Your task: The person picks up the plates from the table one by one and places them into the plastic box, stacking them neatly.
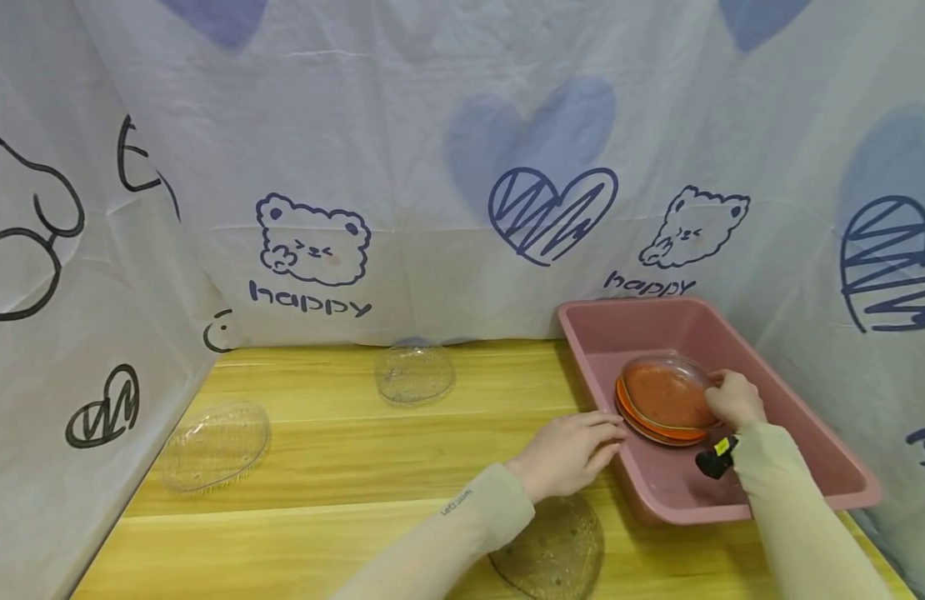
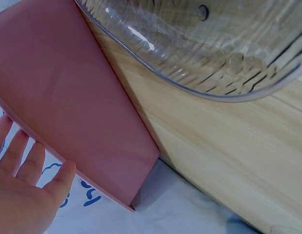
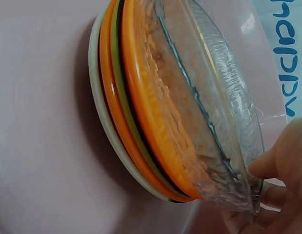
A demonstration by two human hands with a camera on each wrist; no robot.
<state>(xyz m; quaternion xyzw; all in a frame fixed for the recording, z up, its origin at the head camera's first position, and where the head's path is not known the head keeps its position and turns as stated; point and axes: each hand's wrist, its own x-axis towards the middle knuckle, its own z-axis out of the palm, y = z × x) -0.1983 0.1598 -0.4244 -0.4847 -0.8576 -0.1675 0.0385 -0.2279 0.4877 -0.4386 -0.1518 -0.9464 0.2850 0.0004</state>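
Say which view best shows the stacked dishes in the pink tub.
The right wrist view: the stacked dishes appear large and side-on, several layers distinct. The head view shows them smaller, from above; the left wrist view shows none.

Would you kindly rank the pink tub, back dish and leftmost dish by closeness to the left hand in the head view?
1. Pink tub, immediately right of the left hand.
2. Back dish, ahead and leftward.
3. Leftmost dish, far left.
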